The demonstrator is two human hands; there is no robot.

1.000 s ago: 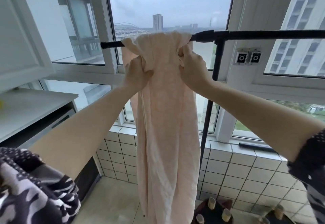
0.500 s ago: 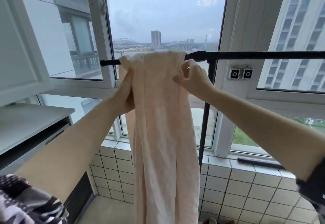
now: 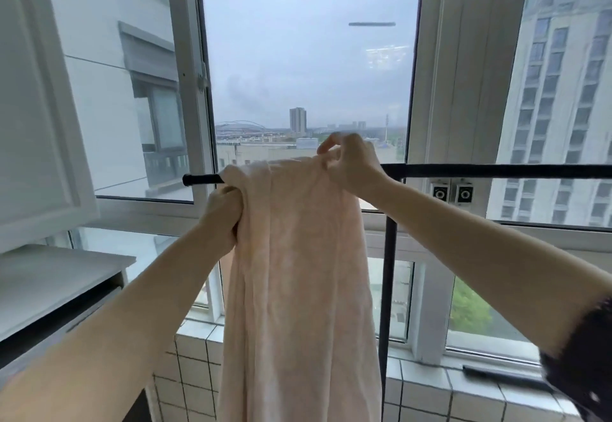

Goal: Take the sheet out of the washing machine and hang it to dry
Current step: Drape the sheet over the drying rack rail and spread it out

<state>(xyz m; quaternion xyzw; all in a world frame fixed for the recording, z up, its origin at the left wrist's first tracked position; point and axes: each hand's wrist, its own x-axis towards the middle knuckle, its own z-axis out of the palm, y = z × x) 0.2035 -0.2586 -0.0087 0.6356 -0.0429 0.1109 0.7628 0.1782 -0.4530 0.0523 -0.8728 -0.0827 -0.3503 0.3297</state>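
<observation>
A pale pink sheet [image 3: 298,272] hangs bunched over the black horizontal rail [image 3: 496,170] of a drying rack, near the rail's left end [image 3: 198,179]. It falls in long folds past the frame's bottom edge. My left hand [image 3: 223,214] grips the sheet's left edge just under the rail. My right hand [image 3: 351,163] pinches the sheet's top right fold on the rail. The washing machine is not clearly in view.
The rack's black upright post [image 3: 387,289] stands just right of the sheet. Behind it are large windows and a white tiled ledge [image 3: 430,385] with a dark bar [image 3: 503,378]. A white counter [image 3: 49,276] and a white cabinet door [image 3: 36,97] are at the left.
My view has tilted up, so rail and sheet sit lower in frame. My left hand slid to the sheet's left edge under the rail; my right hand rose onto the rail's top fold.
</observation>
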